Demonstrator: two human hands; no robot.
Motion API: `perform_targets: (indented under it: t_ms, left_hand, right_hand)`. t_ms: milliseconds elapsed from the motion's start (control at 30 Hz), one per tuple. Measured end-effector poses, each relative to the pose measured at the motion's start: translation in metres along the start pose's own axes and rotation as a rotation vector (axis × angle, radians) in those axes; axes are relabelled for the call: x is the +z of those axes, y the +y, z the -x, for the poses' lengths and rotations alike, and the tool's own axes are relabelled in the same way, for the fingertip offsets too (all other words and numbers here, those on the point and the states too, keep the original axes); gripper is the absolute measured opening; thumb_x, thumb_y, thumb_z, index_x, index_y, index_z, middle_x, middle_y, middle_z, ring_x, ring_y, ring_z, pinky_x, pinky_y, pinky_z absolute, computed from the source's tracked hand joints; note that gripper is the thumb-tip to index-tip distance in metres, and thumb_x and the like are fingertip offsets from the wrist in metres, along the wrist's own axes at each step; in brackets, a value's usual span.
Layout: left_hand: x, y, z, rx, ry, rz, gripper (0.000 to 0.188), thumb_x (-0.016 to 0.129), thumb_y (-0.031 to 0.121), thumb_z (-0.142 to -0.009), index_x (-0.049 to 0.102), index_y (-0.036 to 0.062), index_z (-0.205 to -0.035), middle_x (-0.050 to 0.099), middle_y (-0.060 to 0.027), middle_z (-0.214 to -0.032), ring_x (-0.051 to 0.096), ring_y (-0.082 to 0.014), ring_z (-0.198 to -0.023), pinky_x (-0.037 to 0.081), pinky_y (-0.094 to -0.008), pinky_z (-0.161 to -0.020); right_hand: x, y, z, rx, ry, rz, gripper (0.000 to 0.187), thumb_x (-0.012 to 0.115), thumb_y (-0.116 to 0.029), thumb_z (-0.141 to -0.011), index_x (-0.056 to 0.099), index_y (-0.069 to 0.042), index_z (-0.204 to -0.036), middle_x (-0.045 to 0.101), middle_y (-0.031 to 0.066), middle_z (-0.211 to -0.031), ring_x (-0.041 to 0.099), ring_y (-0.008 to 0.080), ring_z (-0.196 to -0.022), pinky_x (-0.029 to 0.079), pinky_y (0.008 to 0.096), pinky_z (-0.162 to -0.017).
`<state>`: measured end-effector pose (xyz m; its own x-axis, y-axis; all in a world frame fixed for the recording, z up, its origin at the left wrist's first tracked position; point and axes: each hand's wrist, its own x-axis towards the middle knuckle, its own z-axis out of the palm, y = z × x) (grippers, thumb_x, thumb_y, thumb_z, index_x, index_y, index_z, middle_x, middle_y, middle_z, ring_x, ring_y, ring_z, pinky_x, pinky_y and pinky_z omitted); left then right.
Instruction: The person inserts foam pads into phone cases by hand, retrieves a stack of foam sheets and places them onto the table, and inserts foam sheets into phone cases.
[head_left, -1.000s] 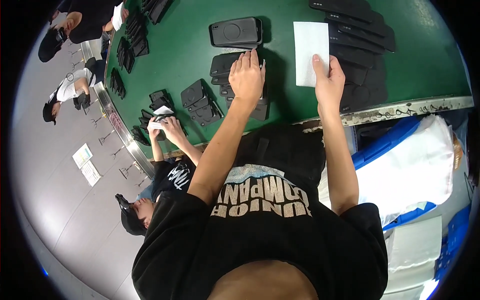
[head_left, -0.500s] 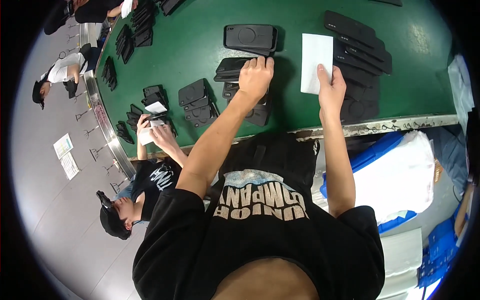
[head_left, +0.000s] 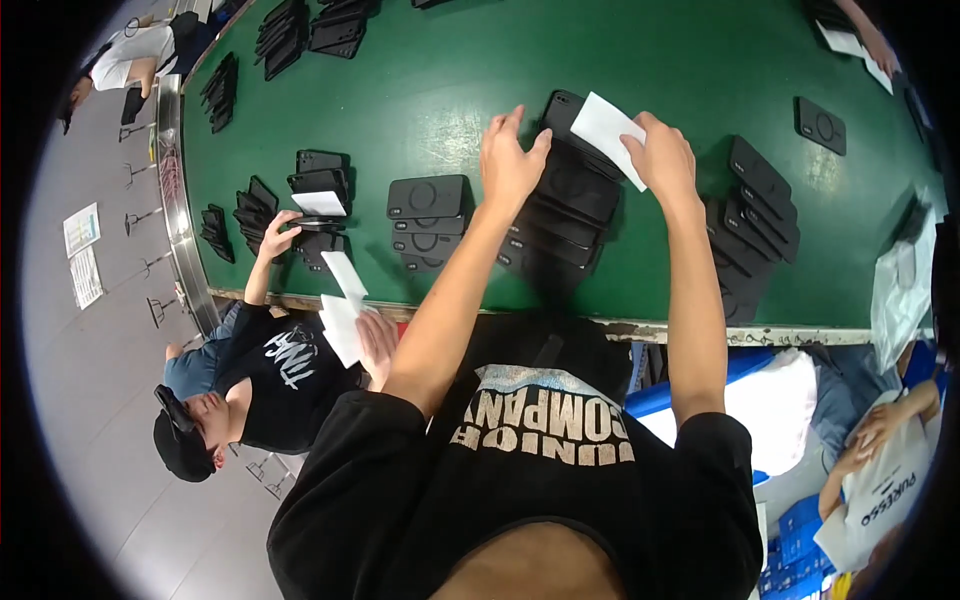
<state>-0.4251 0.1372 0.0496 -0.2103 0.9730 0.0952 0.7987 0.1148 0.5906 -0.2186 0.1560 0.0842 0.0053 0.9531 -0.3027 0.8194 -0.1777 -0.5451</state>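
Observation:
My left hand [head_left: 510, 160] lies with its fingers spread on the top of a fanned row of black phone cases [head_left: 570, 205] on the green table [head_left: 440, 90]. It presses on the row without gripping a case. My right hand [head_left: 662, 152] pinches a white card [head_left: 608, 128] by its edge and holds it tilted over the far end of the same row. Another fanned row of black cases [head_left: 758, 205] lies just right of my right forearm.
A small stack of cases [head_left: 425, 215] sits left of my left arm. One case [head_left: 822, 125] lies alone at far right. A co-worker in a black cap [head_left: 185, 440] at my left holds white cards [head_left: 343, 310]. The table's metal edge [head_left: 620, 328] runs across.
Both my hands now sit closer together over one fanned row of cases. The white card has tilted and moved in over that row. The co-worker's hands have shifted.

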Motion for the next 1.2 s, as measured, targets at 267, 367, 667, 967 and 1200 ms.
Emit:
perform_targets:
  t_ms: [267,367,667,967,1200]
  left_hand:
    - [0.0,-0.013,-0.048,0.039,-0.402,0.053,0.031,0.072,0.021,-0.08,0.067,-0.0031,-0.099,0.065,-0.008,-0.085,0.057,-0.0223,-0.069,0.049,-0.0308,-0.069]
    - [0.005,-0.019,-0.05,0.072,-0.395,0.068,0.03,0.073,0.019,-0.079,0.067,-0.003,-0.098,0.065,-0.0067,-0.082,0.056,-0.02,-0.065,0.048,-0.0296,-0.067]
    - [-0.028,-0.074,-0.036,-0.102,-0.754,0.813,0.017,0.072,0.006,-0.08,0.069,0.0018,-0.097,0.066,-0.0019,-0.08,0.052,-0.0089,-0.062,0.044,-0.0238,-0.06]
    - [-0.072,-0.025,-0.029,0.386,-0.744,0.253,0.021,0.071,0.007,-0.08,0.07,0.0076,-0.101,0.069,-0.003,-0.088,0.055,-0.0149,-0.059,0.046,-0.0268,-0.059]
    - [-0.072,-0.02,0.002,0.576,-0.485,0.191,0.021,0.07,0.009,-0.08,0.07,0.0094,-0.101,0.07,-0.0028,-0.09,0.057,-0.0188,-0.059,0.046,-0.0283,-0.058]
  right_hand:
    - [0.04,-0.043,-0.034,0.1,-0.133,0.237,0.026,0.067,-0.019,-0.08,0.062,0.0,-0.097,0.068,0.0171,-0.084,0.063,0.0388,-0.078,0.05,0.0423,-0.073]
    - [0.039,-0.049,-0.034,0.132,-0.128,0.24,0.028,0.069,-0.021,-0.079,0.062,0.0,-0.096,0.068,0.0156,-0.085,0.063,0.0371,-0.076,0.05,0.0409,-0.073]
    - [0.0,-0.033,0.06,-0.103,-0.052,-0.252,0.028,0.074,-0.021,-0.076,0.063,-0.001,-0.094,0.058,0.0048,-0.079,0.056,0.0216,-0.075,0.044,0.0294,-0.071]
    - [0.024,-0.042,0.09,-0.275,0.341,-0.004,0.022,0.073,-0.018,-0.076,0.064,-0.004,-0.091,0.059,0.0033,-0.077,0.053,0.0201,-0.066,0.043,0.0271,-0.064]
    - [0.052,-0.039,0.1,-0.45,0.444,0.237,0.021,0.073,-0.016,-0.075,0.062,-0.006,-0.09,0.06,0.0034,-0.078,0.054,0.0215,-0.063,0.044,0.0276,-0.062]
